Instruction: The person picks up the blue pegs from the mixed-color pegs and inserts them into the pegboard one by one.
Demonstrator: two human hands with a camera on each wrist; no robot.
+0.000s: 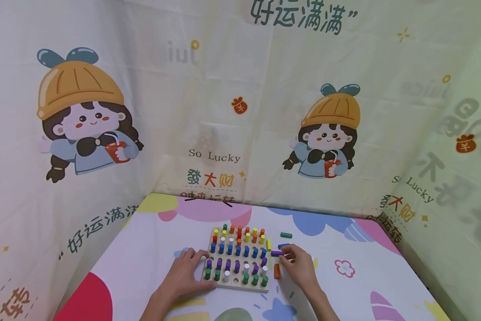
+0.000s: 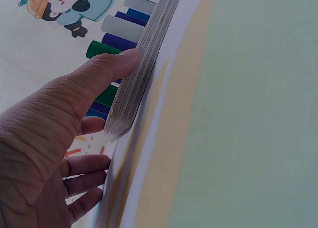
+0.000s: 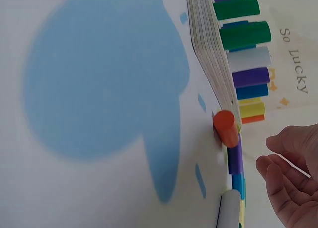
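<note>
A wooden pegboard (image 1: 240,287) carries rows of coloured pegs. My left hand (image 1: 186,272) holds its near left corner, the thumb on the near edge and a finger at the left side; in the left wrist view the thumb lies against the board's layered side (image 2: 141,74). My right hand (image 1: 298,266) hovers right of the board, fingertips by a purple peg (image 1: 277,253) lying on the table. In the right wrist view, thumb and fingers (image 3: 288,183) stand apart with nothing between them. An orange peg (image 1: 277,271) lies close to the purple one.
Also lying right of the board are a yellow peg (image 1: 269,245), a blue peg (image 1: 283,245) and a green peg (image 1: 286,235). A white peg (image 3: 229,208) shows in the right wrist view. The patterned table (image 1: 337,249) meets printed cloth walls (image 1: 260,178).
</note>
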